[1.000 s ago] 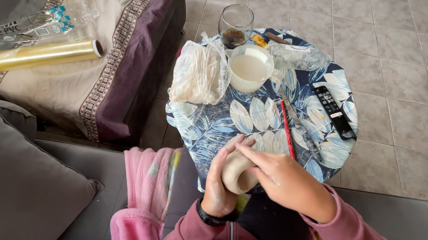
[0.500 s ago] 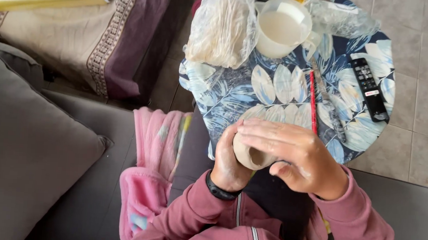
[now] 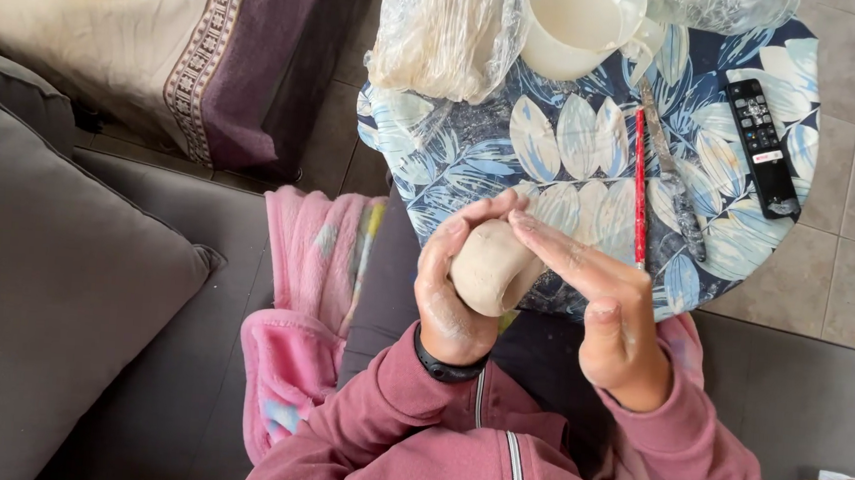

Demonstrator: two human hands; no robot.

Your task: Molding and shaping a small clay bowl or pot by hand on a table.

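A pale beige lump of clay (image 3: 489, 266), rounded like a small cup, rests in my left hand (image 3: 454, 292), whose fingers wrap around its left side. The flat fingers of my right hand (image 3: 599, 302) press against the lump's right side, fingers straight and together. Both hands hover over the near edge of a small round table with a blue leaf-pattern cloth (image 3: 574, 150). A black band sits on my left wrist. My sleeves are dusty pink.
On the table lie a red pencil (image 3: 640, 190), a clay-smeared tool (image 3: 672, 182), a black remote (image 3: 763, 145), a white cup of cloudy liquid (image 3: 578, 20) and a bagged pale lump (image 3: 447, 31). A pink blanket (image 3: 313, 292) and grey cushion (image 3: 44, 273) lie at left.
The view has moved closer over the table. My right hand has opened from cupping over the clay to flat fingers against its side; the lump now shows more.
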